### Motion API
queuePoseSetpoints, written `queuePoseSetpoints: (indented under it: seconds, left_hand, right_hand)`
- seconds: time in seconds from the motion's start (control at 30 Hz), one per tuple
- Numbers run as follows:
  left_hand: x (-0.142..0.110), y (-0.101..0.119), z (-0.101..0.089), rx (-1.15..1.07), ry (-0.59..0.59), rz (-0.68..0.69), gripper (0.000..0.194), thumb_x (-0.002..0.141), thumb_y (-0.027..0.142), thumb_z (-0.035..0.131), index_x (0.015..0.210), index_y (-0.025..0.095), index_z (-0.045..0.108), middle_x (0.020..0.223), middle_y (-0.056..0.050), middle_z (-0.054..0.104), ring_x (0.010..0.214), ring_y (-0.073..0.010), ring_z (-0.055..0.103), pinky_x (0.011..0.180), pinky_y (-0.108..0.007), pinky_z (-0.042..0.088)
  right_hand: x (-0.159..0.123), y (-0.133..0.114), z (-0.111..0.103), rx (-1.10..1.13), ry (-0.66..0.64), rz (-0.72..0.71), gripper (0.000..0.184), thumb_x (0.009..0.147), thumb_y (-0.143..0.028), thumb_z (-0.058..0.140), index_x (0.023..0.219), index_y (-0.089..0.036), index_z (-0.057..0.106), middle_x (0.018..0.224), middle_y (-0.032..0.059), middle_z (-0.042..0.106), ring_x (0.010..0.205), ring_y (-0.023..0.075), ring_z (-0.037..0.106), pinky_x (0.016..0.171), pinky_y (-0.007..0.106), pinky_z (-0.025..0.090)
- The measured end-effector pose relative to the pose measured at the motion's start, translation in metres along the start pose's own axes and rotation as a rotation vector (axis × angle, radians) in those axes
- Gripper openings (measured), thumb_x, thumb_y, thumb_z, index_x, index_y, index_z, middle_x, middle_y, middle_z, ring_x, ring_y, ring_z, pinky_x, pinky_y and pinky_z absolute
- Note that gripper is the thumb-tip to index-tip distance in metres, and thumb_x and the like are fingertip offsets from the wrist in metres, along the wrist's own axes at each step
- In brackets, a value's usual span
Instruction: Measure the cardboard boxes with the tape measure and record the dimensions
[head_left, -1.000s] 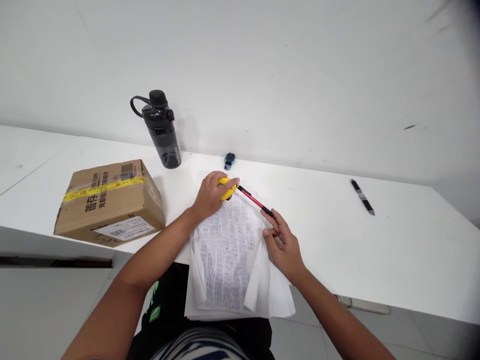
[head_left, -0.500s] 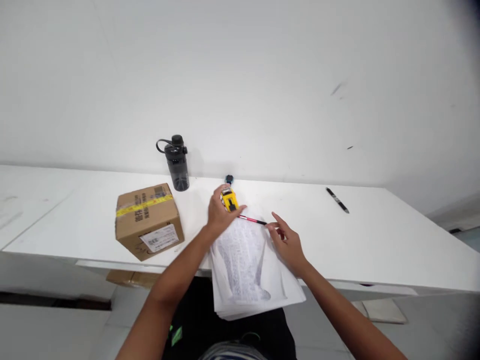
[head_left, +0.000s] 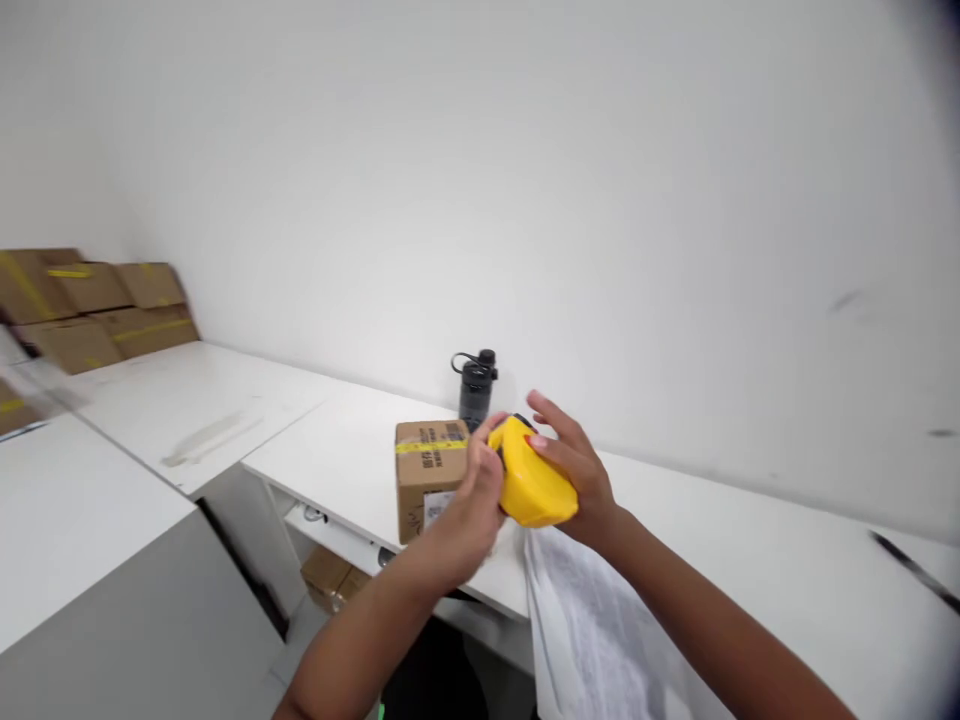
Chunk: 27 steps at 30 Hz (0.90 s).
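Observation:
A yellow tape measure (head_left: 536, 485) is held up between my two hands, above the near part of the table, and it looks blurred. My left hand (head_left: 472, 510) wraps its left side. Against its right side and top presses my right hand (head_left: 577, 470), with one finger raised off it. A small red spot shows by the right fingertips, too small to name. Below the hands lie crumpled sheets of paper (head_left: 592, 630) with dense writing, partly behind my right forearm. The red and black pen and the small dark blue item are not visible.
A taped cardboard box (head_left: 416, 495) stands just left of my hands, with a black bottle (head_left: 474, 395) behind it. Far right lies a black pen (head_left: 911, 567). Several cardboard boxes (head_left: 82, 345) are stacked at the far left, and another box (head_left: 330, 575) sits under the table.
The tape measure has come up off the paper toward me, and my right hand has left the red pen for it. My view has swung left, bringing the stacked boxes in.

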<state>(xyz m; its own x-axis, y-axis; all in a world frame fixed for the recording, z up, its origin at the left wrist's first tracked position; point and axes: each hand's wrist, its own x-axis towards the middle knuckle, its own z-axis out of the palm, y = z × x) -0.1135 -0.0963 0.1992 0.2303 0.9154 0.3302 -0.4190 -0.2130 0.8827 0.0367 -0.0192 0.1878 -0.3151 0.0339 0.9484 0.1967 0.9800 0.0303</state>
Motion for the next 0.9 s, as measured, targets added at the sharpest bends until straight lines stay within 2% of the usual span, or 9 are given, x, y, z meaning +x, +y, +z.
queuePoseSetpoints:
  seconds: [0.07,0.13,0.23,0.3,0.47,0.53,0.63,0.73,0.9]
  left_hand:
    - [0.000,0.032,-0.022,0.049,0.090,0.051,0.067,0.087,0.068,0.043,0.139,0.027,0.042,0.132,-0.011,0.055,0.119,-0.0276,0.055,0.091,-0.037,0.052]
    - [-0.001,0.063,-0.042,0.127,0.178,0.066,0.056,0.087,0.063,0.050,0.126,0.022,0.056,0.118,-0.010,0.062,0.112,-0.0274,0.058,0.087,-0.037,0.052]
    - [-0.004,0.095,-0.068,0.132,0.283,-0.136,0.050,0.084,0.063,0.056,0.103,0.017,0.065,0.098,-0.009,0.066,0.096,-0.0221,0.062,0.082,-0.035,0.052]
    - [-0.004,0.100,-0.082,0.115,0.378,-0.293,0.046,0.077,0.059,0.067,0.095,0.017,0.065,0.089,-0.006,0.064,0.086,-0.0167,0.061,0.077,-0.030,0.050]
    - [0.001,0.078,-0.118,0.238,0.639,-0.353,0.048,0.060,0.054,0.082,0.077,0.017,0.057,0.069,0.004,0.049,0.062,-0.0082,0.048,0.061,-0.023,0.041]
    - [0.002,0.066,-0.133,0.389,0.635,-0.373,0.051,0.061,0.061,0.077,0.072,0.017,0.054,0.066,0.004,0.046,0.060,-0.0084,0.044,0.059,-0.023,0.038]
    - [0.006,0.047,-0.151,0.737,0.590,-0.478,0.057,0.067,0.074,0.063,0.065,0.018,0.050,0.065,0.002,0.047,0.061,-0.0115,0.044,0.059,-0.026,0.036]
    - [0.015,0.028,-0.159,0.992,0.548,-0.567,0.063,0.068,0.081,0.052,0.059,0.019,0.045,0.062,-0.001,0.048,0.060,-0.0145,0.044,0.058,-0.028,0.033]
    - [0.033,0.006,-0.154,1.058,0.478,-0.620,0.068,0.064,0.085,0.050,0.071,0.018,0.057,0.071,-0.005,0.058,0.063,-0.0174,0.048,0.057,-0.029,0.032]
  right_hand:
    - [0.036,0.007,0.023,0.138,-0.038,-0.071,0.057,0.083,-0.023,0.067,0.134,-0.032,0.044,0.143,0.0112,0.050,0.125,0.0283,0.055,0.094,0.045,0.052]
    - [0.068,0.011,0.045,0.311,-0.143,0.008,0.053,0.081,-0.029,0.070,0.130,-0.028,0.050,0.133,0.0107,0.060,0.117,0.0262,0.060,0.095,0.042,0.051]
    - [0.093,0.014,0.073,0.533,-0.363,0.288,0.051,0.076,-0.040,0.074,0.122,-0.025,0.059,0.123,0.0079,0.065,0.109,0.0250,0.063,0.093,0.039,0.051]
    - [0.087,0.019,0.083,0.664,-0.463,0.446,0.051,0.074,-0.042,0.074,0.120,-0.024,0.061,0.116,0.0062,0.067,0.104,0.0244,0.063,0.088,0.038,0.052]
    - [0.027,0.056,0.073,0.862,-0.424,0.766,0.053,0.071,-0.046,0.075,0.115,-0.021,0.059,0.098,0.0057,0.067,0.079,0.0198,0.063,0.062,0.031,0.053]
    - [0.002,0.077,0.057,0.842,-0.409,0.859,0.051,0.075,-0.051,0.071,0.113,-0.020,0.057,0.085,0.0027,0.063,0.061,0.0131,0.054,0.046,0.024,0.043]
    - [-0.022,0.102,0.031,0.776,-0.438,0.936,0.052,0.078,-0.052,0.067,0.116,-0.019,0.056,0.080,0.0007,0.058,0.055,0.0088,0.044,0.040,0.020,0.032]
    - [-0.031,0.113,0.018,0.689,-0.514,0.964,0.049,0.076,-0.051,0.069,0.111,-0.018,0.060,0.084,0.0023,0.060,0.063,0.0115,0.049,0.043,0.019,0.034]
    - [-0.032,0.116,0.017,0.659,-0.637,0.982,0.047,0.073,-0.050,0.072,0.108,-0.020,0.063,0.087,0.0027,0.064,0.071,0.0150,0.056,0.047,0.020,0.041]
